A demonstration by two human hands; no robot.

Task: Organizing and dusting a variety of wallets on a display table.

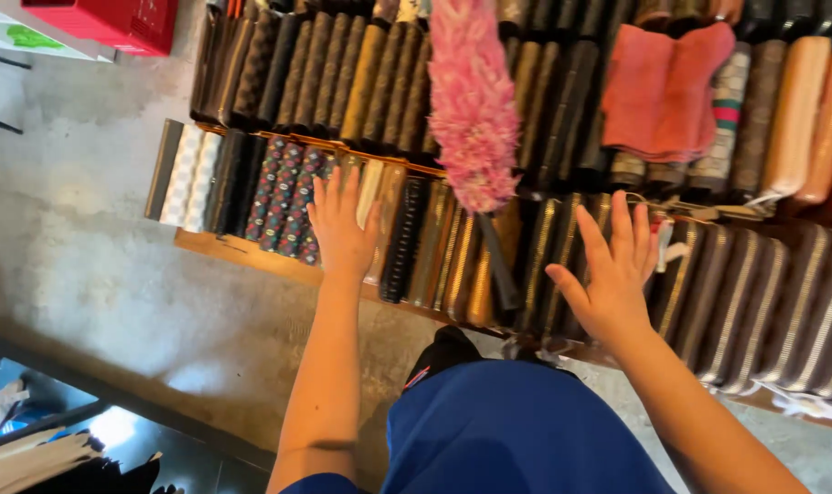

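I noted wooden tray (238, 252) packed with upright wallets (434, 252), rows too dense for count. One pink duster (471, 101) lay across upper row; one red cloth (667, 91) beside it. Left hand (341, 229) flat on patterned wallets, fingers spread, grasping nothing. Right hand (610, 274) likewise splayed over dark wallets.

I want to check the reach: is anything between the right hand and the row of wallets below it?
Nothing visible: the right hand lies open directly over the row of brown zip wallets. The pink fluffy duster lies apart, between both hands.
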